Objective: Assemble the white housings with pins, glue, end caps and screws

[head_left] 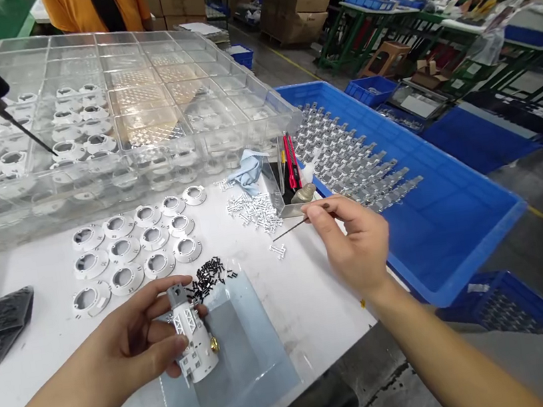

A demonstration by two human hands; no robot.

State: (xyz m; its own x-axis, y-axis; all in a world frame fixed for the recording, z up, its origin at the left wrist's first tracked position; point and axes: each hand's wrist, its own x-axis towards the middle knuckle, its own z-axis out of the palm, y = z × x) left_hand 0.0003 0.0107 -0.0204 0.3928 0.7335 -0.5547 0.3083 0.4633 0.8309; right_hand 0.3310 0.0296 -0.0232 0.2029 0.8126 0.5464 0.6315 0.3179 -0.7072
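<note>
While the left hand [129, 341] is gripping a white housing [197, 349], the right hand [352, 242] is pinching a pick [295, 228]. Its tip is pointing left, toward the housing.

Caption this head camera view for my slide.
Left hand holds a white plastic assembly over a plastic sheet; right hand pinches a slim tool beside a blue bin.

A clear plastic compartment tray [101, 39] sits at the far left of the workbench [304, 293]; round collars [121, 250] lie in rows just nearer, on the bench; black screws [208, 276] lie nearer still, at the far edge of a plastic sheet [269, 365]; right of the bench, a crate [460, 251] holds rows of metal brackets [351, 158].
</note>
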